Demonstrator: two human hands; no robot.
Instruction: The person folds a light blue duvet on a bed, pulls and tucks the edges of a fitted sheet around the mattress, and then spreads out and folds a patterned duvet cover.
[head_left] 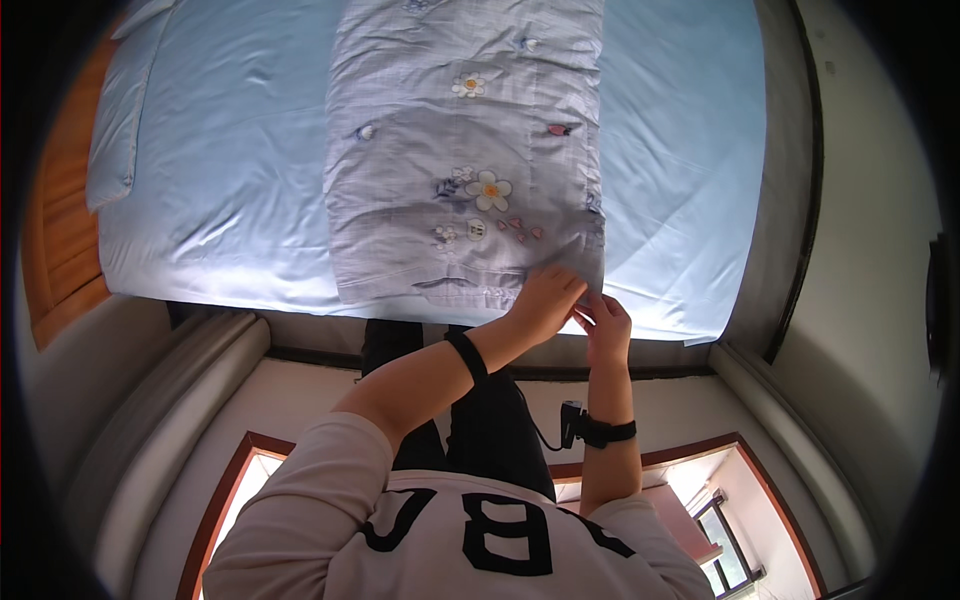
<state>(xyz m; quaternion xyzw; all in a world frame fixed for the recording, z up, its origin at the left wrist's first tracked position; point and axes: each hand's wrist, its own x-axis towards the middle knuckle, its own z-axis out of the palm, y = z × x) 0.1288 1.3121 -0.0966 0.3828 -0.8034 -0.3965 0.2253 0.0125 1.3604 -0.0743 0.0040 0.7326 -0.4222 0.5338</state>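
A pale grey-lavender quilt [410, 200] with flower patches lies as a long strip across the bed. Its near right corner is between my two hands. My left hand [547, 302] reaches across to that corner, its fingers bent down and closed on the fabric. Just right of it, my right hand [608, 327] pinches the corner's edge between thumb and fingers. The fingertips of both hands nearly meet, and the bit of cloth between them is partly hidden.
A light blue sheet [680, 160] covers the bed on both sides of the quilt. At the far left lies a blue pillow [122, 120] beside a wooden headboard [70, 200]. The bed's near edge is right in front of my legs [490, 430].
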